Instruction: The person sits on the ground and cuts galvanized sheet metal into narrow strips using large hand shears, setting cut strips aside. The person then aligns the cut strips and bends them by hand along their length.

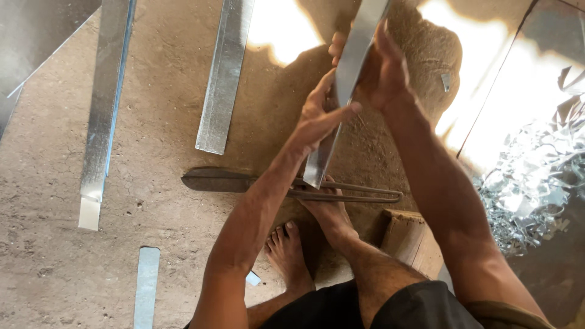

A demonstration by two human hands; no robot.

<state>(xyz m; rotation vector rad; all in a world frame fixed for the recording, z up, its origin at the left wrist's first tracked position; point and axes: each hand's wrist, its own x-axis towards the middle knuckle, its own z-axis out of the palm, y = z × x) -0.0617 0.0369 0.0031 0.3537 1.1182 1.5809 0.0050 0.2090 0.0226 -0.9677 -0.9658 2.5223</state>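
Both hands (350, 91) clasp metal strip (341, 85).

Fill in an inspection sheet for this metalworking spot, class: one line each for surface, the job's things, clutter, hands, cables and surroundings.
Surface: bare dirt floor, part sunlit, part shaded.
Job's things: a long metal strip held up at a slant, its lower end near large tin snips lying on the floor.
Clutter: three more metal strips lie flat to the left; a pile of shiny metal offcuts at right.
Hands: left hand grips the strip lower down; right hand grips it higher up.
Cables: nothing seen.
Surroundings: a wooden block by the person's bare feet; one foot rests on the snips' handles.
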